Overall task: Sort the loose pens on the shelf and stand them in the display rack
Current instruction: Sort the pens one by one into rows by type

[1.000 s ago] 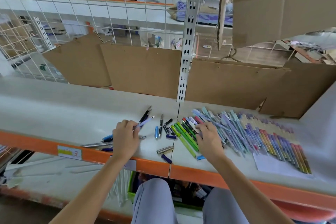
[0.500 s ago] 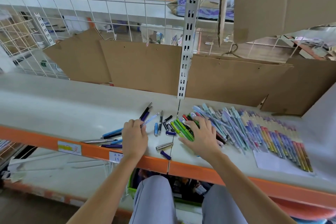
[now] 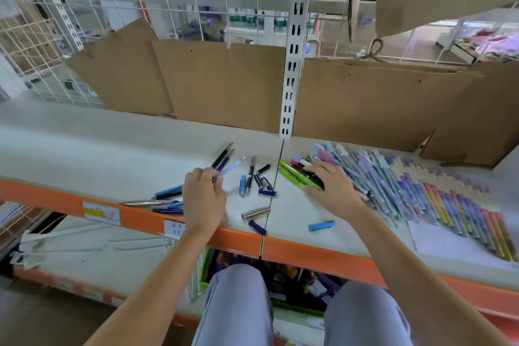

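Both arms reach up onto the shelf (image 3: 84,146) from below. The landmark here is the white slotted post (image 3: 292,45) standing at the back middle.

L hand (image 3: 203,199) sits left of the post & nearer the orange edge. Its fingers curl round a clear pen (image 3: 231,167), tip pointing up toward the post. 2 dark pens (image 3: 224,156) lie touching that pen; can't tell if the hand holds them too.

R hand (image 3: 334,187) sits right of the post, palm down, fingers spread & mostly straight, pressing on a bunch of green pens (image 3: 293,175) with red & black ones mixed in. It doesn't grip any.

Between the hands, below the post: about 5 short pens & caps (image 3: 254,180) lying loose. Nearer the edge: 1 silver cap (image 3: 255,212), 1 dark blue cap (image 3: 257,227), 1 light blue cap (image 3: 321,225).

Left of L hand: about 4 pens (image 3: 165,199), partly hidden by the wrist.

Far right of the post: a big fanned row of pastel pens (image 3: 393,185), too many & too blurry to count. Some lie on a white paper (image 3: 441,241).

Brown cardboard (image 3: 222,81) leans behind the post. No rack can be made out.
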